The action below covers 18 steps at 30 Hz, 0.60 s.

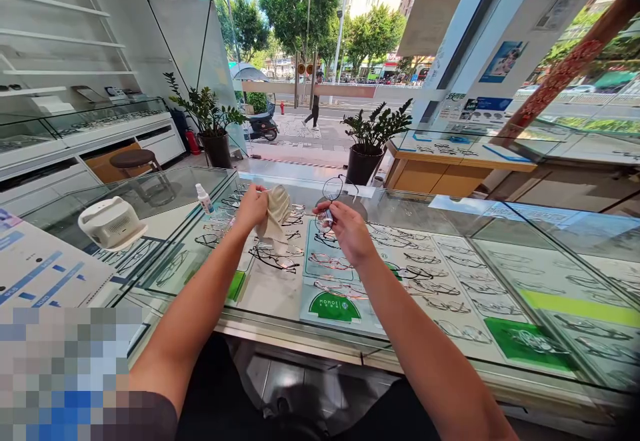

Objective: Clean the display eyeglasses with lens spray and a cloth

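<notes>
My left hand [253, 207] is closed on a beige cleaning cloth [274, 215], which hangs down over the glass counter. In my right hand [347, 227] is a pair of round, thin-rimmed eyeglasses [332, 189], gripped at one lens and tilted on end, with a temple sticking out to the right. The cloth and the eyeglasses are apart. Beneath both hands, rows of eyeglass frames [275, 259] lie inside the glass display counter [345, 344]. A green fan-shaped brand card [334, 305] lies among them.
On the counter to the left stand a small white spray bottle [204, 199] and a white box-shaped device [113, 223]. A printed sheet [45, 261] lies nearer on the left. Beyond the counter are two potted plants [367, 141], a stool [133, 159] and a glass door front.
</notes>
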Available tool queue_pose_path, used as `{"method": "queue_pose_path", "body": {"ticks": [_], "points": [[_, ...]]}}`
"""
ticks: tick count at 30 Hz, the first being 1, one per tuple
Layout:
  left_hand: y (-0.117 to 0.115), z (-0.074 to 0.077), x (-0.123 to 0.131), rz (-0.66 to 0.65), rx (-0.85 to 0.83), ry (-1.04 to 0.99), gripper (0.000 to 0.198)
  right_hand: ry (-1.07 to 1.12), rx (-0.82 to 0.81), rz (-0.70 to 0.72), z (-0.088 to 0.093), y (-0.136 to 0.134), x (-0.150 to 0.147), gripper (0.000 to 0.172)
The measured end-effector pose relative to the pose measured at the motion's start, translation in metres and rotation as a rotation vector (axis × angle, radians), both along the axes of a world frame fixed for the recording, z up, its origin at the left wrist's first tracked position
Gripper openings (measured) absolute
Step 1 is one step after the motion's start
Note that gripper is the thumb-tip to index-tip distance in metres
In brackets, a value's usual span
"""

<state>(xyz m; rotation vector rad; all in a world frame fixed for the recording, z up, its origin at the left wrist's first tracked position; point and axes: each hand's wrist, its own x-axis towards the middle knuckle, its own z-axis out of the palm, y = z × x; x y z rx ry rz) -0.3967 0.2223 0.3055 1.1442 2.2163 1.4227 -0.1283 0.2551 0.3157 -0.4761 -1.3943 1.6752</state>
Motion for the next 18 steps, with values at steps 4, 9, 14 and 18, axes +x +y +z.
{"method": "queue_pose_path", "body": {"ticks": [4,9,14,18], "points": [[-0.001,0.016,0.001,-0.113,0.237,-0.441,0.015,0.021,0.000,0.009,0.002,0.000,0.001,0.031],[-0.010,0.027,0.017,-0.346,0.396,-0.970,0.006,0.028,-0.002,0.000,0.004,0.000,0.003,0.032],[-0.018,0.025,0.037,-0.543,0.351,-1.094,0.009,0.085,-0.027,-0.012,0.006,-0.001,0.003,0.029],[-0.021,0.021,0.049,-0.652,0.334,-1.038,0.024,0.173,-0.104,0.005,0.007,-0.003,0.002,0.024]]}}
